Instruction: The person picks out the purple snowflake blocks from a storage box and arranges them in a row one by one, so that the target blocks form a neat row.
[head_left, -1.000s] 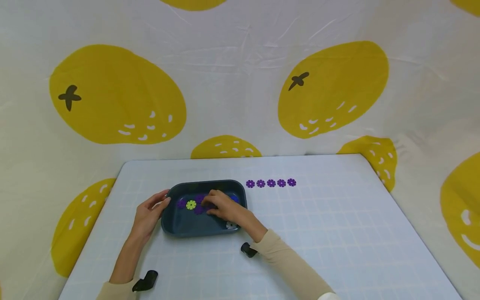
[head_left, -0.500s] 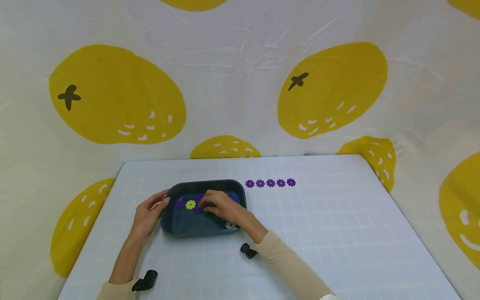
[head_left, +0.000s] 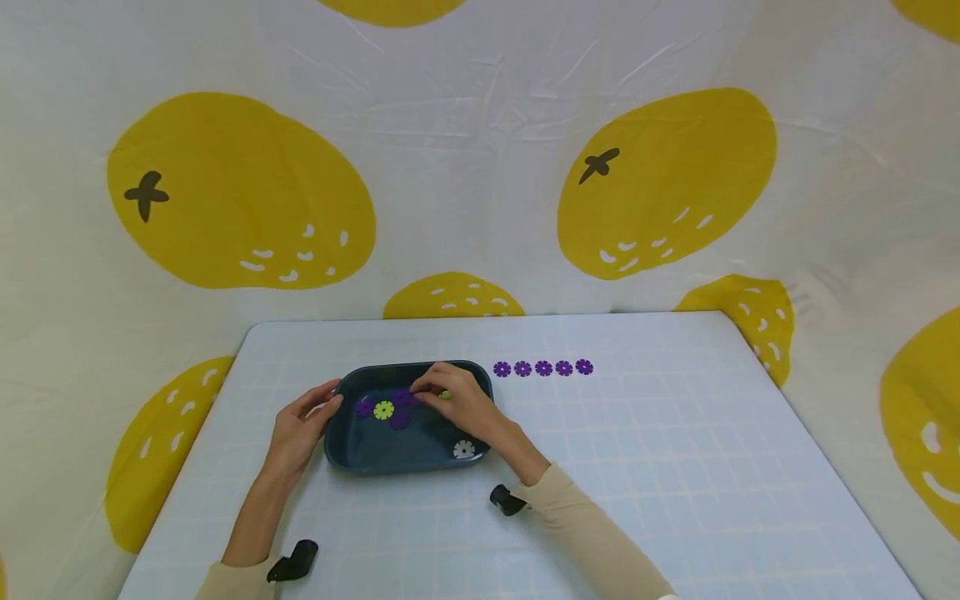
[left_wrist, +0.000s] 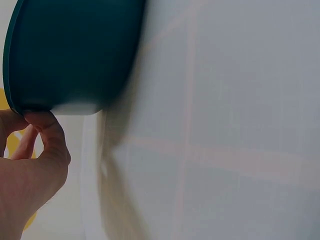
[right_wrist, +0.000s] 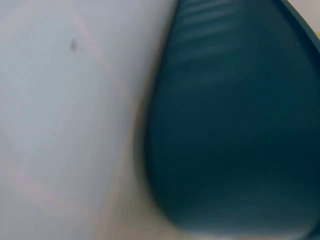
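A dark teal tray [head_left: 360, 462] lies on the table with flower-shaped plastic discs inside. My left hand [head_left: 296, 429] pinches its left rim between thumb and fingers, as the left wrist view [left_wrist: 42, 145] also shows. My right hand [head_left: 457, 404] is over the tray's right half, thumb and fingertips pinched together on a purple flower disc [head_left: 415, 401]. Beside it lie more purple discs [head_left: 399, 420] and a yellow-green disc [head_left: 383, 410]. A second yellow-green piece [head_left: 445, 394] peeks out from under this hand. In the right wrist view only the tray's outer wall [right_wrist: 235, 125] shows, blurred.
A row of several purple discs [head_left: 543, 368] lies on the table right of the tray. A white disc [head_left: 463, 450] sits in the tray's near right corner. Behind the white table [head_left: 675, 467] hangs a cloth [head_left: 465, 192] printed with yellow fruit.
My right hand has risen slightly and moved away from me over the tray, fingertips now pinched. The white disc shows more fully. My left hand stays on the rim.
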